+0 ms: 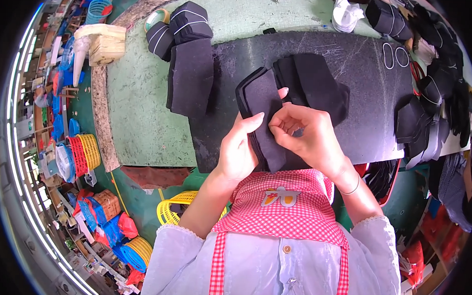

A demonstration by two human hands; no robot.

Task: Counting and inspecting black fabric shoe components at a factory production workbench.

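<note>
My left hand (238, 150) is wrapped round a stack of cut black fabric pieces (265, 104), its thumb on the top piece. The stack stands tilted above the dark mat. At the stack's right edge, my right hand (309, 130) has thumb and forefinger pinched together; what is between the fingertips, if anything, is too small to make out. Behind my hands, a fanned pile of black pieces (315, 80) lies on the mat. To the left sits another stack of dark pieces (191, 78), half on the mat's edge.
Banded black bundles (189, 23) and a tape roll (156, 21) stand at the back left. Two white loops (395, 56) lie on the dark mat (361, 126). More dark pieces (413, 125) crowd the right edge. A yellow basket (174, 210) is below the table, left.
</note>
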